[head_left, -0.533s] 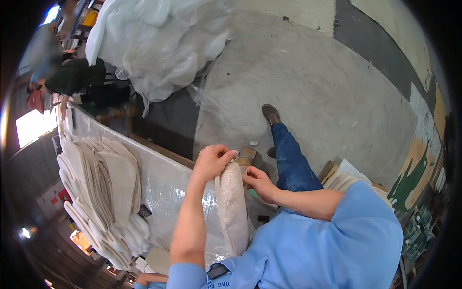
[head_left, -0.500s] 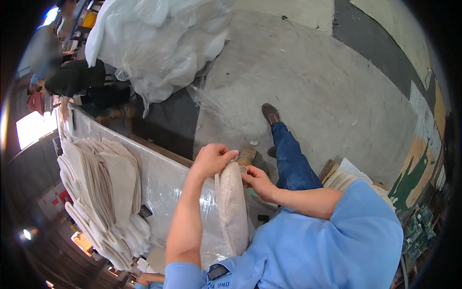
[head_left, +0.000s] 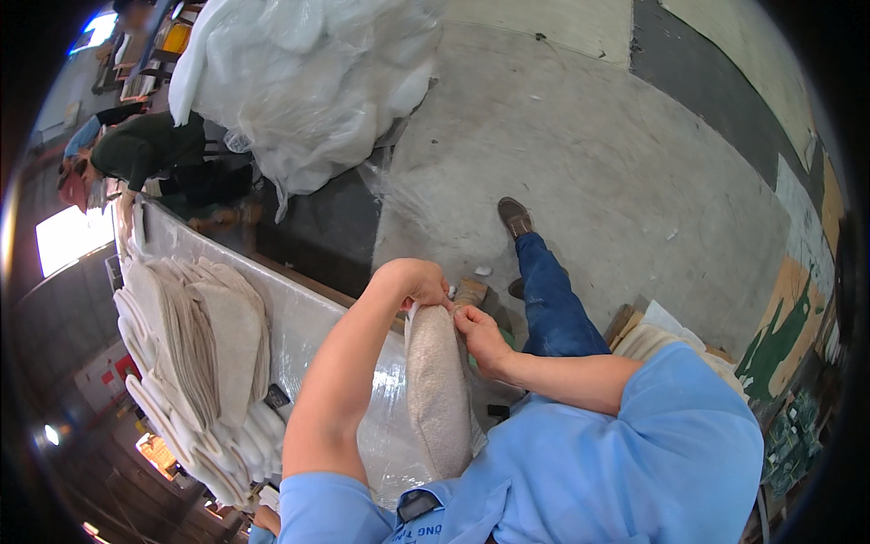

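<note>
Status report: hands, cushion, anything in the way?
Left hand bent over far end of beige cushion, grip partly hidden. Right hand pinching there. Stacked beige pieces off left, apart. No obstruction seen.

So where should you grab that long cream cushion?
Probably its middle, one palm from each side: the long cream cushion looks narrow from above, its middle free. The left hand and right hand are at its far end, and its near end lies by the blue shirt.

Room ran across tabletop [head_left: 294, 335] between cloth stack [head_left: 231, 335] and left forearm [head_left: 341, 372]; forearm, then cushion [head_left: 437, 390], blocked way further right.
</note>
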Tool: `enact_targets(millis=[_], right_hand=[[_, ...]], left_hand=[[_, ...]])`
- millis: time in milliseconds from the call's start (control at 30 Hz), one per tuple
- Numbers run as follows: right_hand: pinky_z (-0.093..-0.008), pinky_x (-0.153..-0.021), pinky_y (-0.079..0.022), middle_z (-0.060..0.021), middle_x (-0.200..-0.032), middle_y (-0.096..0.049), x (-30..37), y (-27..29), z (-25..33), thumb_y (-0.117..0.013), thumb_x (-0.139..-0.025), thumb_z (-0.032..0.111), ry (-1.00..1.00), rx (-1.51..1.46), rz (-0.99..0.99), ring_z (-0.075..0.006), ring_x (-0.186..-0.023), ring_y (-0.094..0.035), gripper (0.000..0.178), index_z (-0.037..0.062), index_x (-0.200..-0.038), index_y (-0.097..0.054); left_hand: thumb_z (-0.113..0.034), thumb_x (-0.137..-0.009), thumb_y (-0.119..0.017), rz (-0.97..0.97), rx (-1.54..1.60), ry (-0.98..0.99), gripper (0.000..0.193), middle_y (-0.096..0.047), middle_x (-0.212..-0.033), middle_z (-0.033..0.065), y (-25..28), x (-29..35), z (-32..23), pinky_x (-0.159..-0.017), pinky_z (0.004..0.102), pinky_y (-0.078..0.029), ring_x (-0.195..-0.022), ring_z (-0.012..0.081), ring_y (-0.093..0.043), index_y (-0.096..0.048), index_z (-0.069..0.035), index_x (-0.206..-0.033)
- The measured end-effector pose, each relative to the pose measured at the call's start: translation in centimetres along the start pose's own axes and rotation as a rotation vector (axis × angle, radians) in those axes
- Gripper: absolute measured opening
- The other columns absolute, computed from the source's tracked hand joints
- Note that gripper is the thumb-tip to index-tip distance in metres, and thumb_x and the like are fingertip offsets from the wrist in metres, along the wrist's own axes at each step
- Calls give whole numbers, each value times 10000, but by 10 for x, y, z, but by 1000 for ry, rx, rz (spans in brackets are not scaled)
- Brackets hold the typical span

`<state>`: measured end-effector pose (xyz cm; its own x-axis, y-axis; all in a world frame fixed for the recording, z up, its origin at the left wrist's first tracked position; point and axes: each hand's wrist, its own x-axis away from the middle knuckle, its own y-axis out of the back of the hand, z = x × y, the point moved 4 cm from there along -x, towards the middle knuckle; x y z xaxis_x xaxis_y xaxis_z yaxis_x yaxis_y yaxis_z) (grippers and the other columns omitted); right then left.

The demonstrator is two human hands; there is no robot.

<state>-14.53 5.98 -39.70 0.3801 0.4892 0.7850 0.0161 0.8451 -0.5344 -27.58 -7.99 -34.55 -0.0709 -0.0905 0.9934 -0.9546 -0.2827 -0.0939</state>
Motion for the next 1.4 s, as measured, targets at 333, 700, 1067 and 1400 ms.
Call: enact_targets(millis=[333,700,1067,1400], right_hand=[[-308,-864,-469,-10,-982,-665,-10,-14,2,-513,-1094,336,-201,-145,-83,-120,-942,-590,310,71,-1034,-661],[-297,-738,-515,-25,-904,-664,-23,-32,34,-507,-1109,361,-96,86,-168,-118,-789,-623,351,52,-1024,-650],[-284,-660,-522,-6,-876,-668,-54,-16,18,-547,-1094,370,-174,209,-90,-104,-743,-631,344,64,-993,-668],[-311,-690,-537,-3,-891,-666,-22,-7,45,-541,-1080,448,-212,315,-124,-134,-766,-655,373,103,-1030,-673]], left_hand=[[-260,-983,-693,-250,1004,-524,316,-572,-683,-54,-50,-21,48,-569,280,-395,-641,58,-482,-647,-61,-741],[-204,-989,-690,-500,1598,-685,305,-519,-670,-76,-84,-35,63,-531,258,-360,-603,34,-445,-599,-100,-717],[-244,-990,-683,-682,1540,-571,360,-487,-648,-42,-93,-28,71,-547,295,-366,-621,70,-422,-570,-34,-720],[-256,-989,-669,-717,1517,-609,381,-473,-650,-17,-94,-30,31,-548,330,-378,-618,103,-415,-536,-25,-716]])
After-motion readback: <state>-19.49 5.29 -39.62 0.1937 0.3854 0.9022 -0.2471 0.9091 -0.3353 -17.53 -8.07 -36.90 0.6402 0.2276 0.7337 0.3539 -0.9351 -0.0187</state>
